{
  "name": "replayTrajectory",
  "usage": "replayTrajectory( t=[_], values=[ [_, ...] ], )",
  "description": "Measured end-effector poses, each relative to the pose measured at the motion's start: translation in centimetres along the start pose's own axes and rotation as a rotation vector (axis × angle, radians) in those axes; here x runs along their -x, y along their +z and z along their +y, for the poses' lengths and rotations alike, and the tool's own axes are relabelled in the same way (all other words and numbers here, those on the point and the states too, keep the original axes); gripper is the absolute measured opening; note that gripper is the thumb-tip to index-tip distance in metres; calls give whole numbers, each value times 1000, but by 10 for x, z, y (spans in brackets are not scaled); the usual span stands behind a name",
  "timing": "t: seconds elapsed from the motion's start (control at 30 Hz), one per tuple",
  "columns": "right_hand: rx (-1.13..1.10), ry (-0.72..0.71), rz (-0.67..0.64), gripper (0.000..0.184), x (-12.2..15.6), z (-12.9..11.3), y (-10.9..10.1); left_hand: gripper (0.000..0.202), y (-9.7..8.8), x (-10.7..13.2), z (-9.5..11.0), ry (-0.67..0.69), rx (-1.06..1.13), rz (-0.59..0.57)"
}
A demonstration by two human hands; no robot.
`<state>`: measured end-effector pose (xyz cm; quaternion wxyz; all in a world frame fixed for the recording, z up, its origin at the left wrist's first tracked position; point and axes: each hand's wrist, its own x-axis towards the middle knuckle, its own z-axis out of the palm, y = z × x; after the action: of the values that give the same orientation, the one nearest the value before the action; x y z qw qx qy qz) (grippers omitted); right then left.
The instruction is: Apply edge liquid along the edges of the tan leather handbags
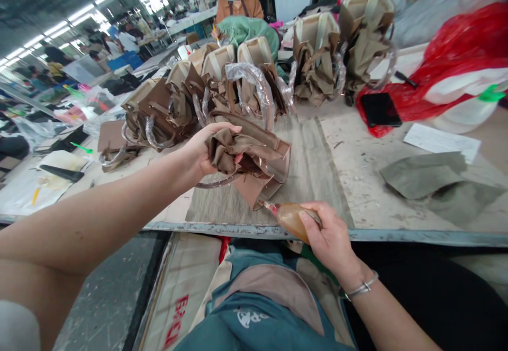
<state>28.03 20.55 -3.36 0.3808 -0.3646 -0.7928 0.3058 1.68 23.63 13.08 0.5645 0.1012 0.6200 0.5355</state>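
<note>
My left hand [204, 150] is closed on the bunched brown lining of a tan handbag [278, 163], which lies tilted on a grey-brown cloth mat [325, 165]. Between the thumb and fingers of my right hand [331, 234] is a soft amber squeeze bottle [293, 219]. Its thin reddish nozzle points left at the lower corner of the bag's panel. Whether the tip touches the panel I cannot tell. One plastic-wrapped handle of the bag curves out below my left wrist.
Several similar handbags [254, 70] stand in a row behind. To the right are a black phone [381, 110], red plastic [456, 54], a white paper [442, 142] and olive fabric pieces [432, 181]. A black-handled tool [61, 172] lies left. A person [238, 1] sits across the table.
</note>
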Motion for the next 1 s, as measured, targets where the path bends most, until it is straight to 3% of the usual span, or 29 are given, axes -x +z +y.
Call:
replayTrajectory(
  t=[0.1,0.2,0.37,0.53,0.7,0.87,1.0],
  values=[
    [19,-39,-47,16,1,-3,5,4,-1,1,0,2,-66,-43],
    [68,-26,10,17,0,1,5,2,1,4,-1,-1,-52,-43],
    [112,70,128,18,-3,10,1,1,3,3,-3,15,-32,-54],
    [50,126,103,20,-6,10,3,5,1,-4,-3,19,-49,-59],
    [78,204,196,23,-9,17,3,4,3,-7,-1,10,-29,-69],
    [-28,217,91,21,-6,17,6,4,7,-6,0,2,22,-46],
    [8,216,199,21,-10,22,7,3,6,-6,1,22,-43,-67]
  ],
)
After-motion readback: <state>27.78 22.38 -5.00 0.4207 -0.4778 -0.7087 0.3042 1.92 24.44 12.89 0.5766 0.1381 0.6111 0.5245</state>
